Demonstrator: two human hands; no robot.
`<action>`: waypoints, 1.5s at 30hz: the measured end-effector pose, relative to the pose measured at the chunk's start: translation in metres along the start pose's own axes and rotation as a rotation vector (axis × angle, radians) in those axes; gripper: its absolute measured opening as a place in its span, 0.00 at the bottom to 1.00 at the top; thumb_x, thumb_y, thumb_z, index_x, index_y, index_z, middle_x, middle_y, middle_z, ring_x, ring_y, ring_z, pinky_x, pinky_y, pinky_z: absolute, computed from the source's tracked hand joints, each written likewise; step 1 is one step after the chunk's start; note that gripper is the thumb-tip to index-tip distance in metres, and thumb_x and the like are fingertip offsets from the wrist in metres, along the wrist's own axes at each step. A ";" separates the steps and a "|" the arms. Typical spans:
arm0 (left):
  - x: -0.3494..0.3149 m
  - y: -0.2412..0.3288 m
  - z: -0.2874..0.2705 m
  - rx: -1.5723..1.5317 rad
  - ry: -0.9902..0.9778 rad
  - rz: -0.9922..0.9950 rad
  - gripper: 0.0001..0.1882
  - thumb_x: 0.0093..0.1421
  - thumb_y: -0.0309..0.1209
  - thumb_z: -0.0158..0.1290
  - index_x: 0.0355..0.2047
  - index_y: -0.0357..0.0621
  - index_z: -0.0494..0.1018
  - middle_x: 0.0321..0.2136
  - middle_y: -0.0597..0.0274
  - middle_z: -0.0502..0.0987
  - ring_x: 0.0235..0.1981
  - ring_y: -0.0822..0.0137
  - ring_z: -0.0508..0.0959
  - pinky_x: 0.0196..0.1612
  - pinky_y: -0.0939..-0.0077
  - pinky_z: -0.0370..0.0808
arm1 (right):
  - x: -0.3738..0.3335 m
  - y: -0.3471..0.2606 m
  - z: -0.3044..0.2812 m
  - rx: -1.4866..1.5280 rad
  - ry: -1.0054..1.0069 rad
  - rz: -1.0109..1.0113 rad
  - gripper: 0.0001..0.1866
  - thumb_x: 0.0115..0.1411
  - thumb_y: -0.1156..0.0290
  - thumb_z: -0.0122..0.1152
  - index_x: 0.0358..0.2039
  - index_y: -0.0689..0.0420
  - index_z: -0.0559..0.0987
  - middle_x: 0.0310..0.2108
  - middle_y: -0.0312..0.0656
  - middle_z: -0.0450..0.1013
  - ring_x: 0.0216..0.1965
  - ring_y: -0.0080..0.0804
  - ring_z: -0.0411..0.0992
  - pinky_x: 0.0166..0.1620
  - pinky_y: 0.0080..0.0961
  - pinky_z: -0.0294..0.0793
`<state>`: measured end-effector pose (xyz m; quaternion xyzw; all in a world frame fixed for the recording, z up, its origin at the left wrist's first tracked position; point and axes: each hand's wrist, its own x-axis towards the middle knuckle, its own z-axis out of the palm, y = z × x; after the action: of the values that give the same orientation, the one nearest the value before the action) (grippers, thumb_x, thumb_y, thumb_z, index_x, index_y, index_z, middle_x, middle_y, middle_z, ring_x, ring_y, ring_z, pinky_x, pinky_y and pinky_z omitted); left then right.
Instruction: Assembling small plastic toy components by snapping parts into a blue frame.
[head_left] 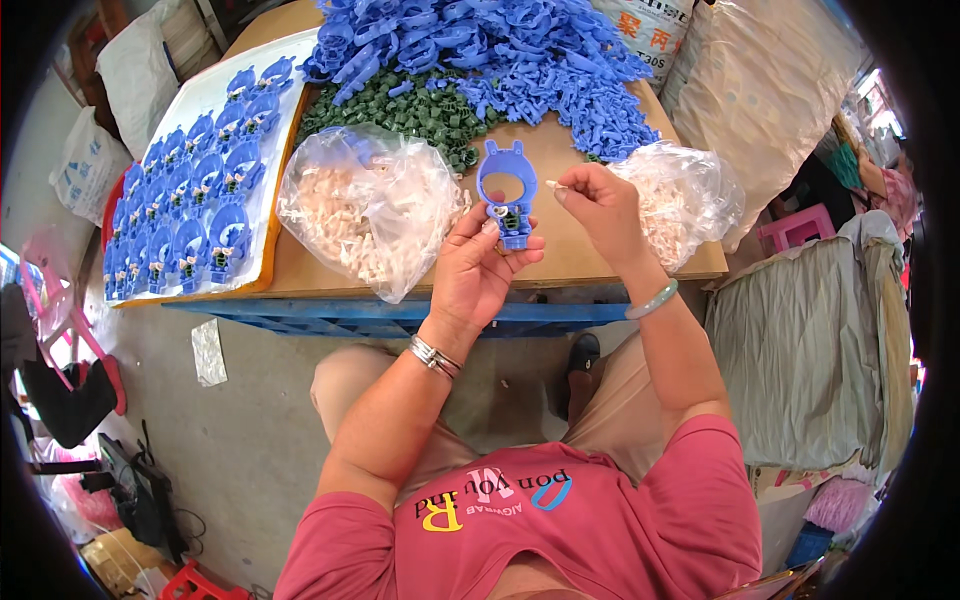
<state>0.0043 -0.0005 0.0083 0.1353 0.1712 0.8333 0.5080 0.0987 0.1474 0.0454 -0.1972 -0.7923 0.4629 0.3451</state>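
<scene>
My left hand (474, 268) grips a blue plastic figure shell (515, 241) by its lower part, above the table's front edge. The shell stands upright, with two ear-like prongs on top and a round hole in its head; a dark green part and a pale bit sit in its body. To its right, my right hand (608, 212) pinches a small cream-coloured plastic piece (553, 185) between thumb and fingertips, apart from the shell. Clear bags of cream pieces flank my hands: a left bag (365, 205) and a right bag (680, 195).
A white board (180, 115) with rows of blue figure shells (185, 195) lies at the left. Behind my hands are a heap of blue plastic parts (470, 50) and a pile of green parts (400, 115). Large sacks (760, 90) stand at the back right.
</scene>
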 end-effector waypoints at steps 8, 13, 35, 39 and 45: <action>-0.011 -0.023 0.005 -0.067 -0.267 -0.144 0.20 0.60 0.28 0.41 0.52 0.38 0.57 0.42 0.40 0.68 0.37 0.52 0.75 0.40 0.62 0.76 | 0.014 0.053 0.026 0.386 -0.421 0.191 0.30 0.40 0.57 0.64 0.40 0.64 0.71 0.38 0.40 0.70 0.37 0.28 0.67 0.39 0.22 0.67; -0.009 -0.014 0.000 -0.098 -0.248 -0.128 0.20 0.59 0.28 0.42 0.52 0.38 0.57 0.42 0.38 0.68 0.37 0.51 0.75 0.40 0.62 0.76 | 0.009 0.036 0.040 0.656 -0.459 0.322 0.20 0.48 0.63 0.57 0.39 0.63 0.72 0.33 0.33 0.69 0.34 0.24 0.66 0.35 0.22 0.69; 0.001 -0.003 -0.009 -0.090 -0.077 -0.092 0.17 0.60 0.24 0.39 0.50 0.39 0.60 0.39 0.42 0.71 0.36 0.52 0.76 0.39 0.61 0.76 | 0.027 0.014 -0.041 -1.295 -0.328 -0.214 0.07 0.44 0.74 0.50 0.17 0.54 0.77 0.28 0.38 0.69 0.37 0.35 0.65 0.42 0.32 0.60; 0.001 -0.003 -0.007 -0.084 -0.070 -0.087 0.16 0.59 0.24 0.39 0.49 0.39 0.60 0.39 0.42 0.71 0.36 0.52 0.76 0.39 0.61 0.76 | 0.023 0.018 -0.041 -1.270 -0.324 -0.228 0.07 0.44 0.73 0.50 0.17 0.54 0.77 0.27 0.38 0.69 0.37 0.35 0.65 0.42 0.32 0.60; 0.000 -0.001 -0.008 -0.088 -0.061 -0.085 0.16 0.60 0.25 0.39 0.50 0.40 0.60 0.39 0.42 0.71 0.36 0.52 0.76 0.39 0.61 0.75 | 0.017 0.011 -0.044 -1.132 -0.310 -0.287 0.05 0.41 0.74 0.55 0.21 0.55 0.78 0.27 0.37 0.69 0.37 0.33 0.65 0.42 0.29 0.59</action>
<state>0.0021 -0.0011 0.0010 0.1309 0.1246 0.8132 0.5532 0.1195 0.1897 0.0568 -0.1715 -0.9753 -0.0585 0.1261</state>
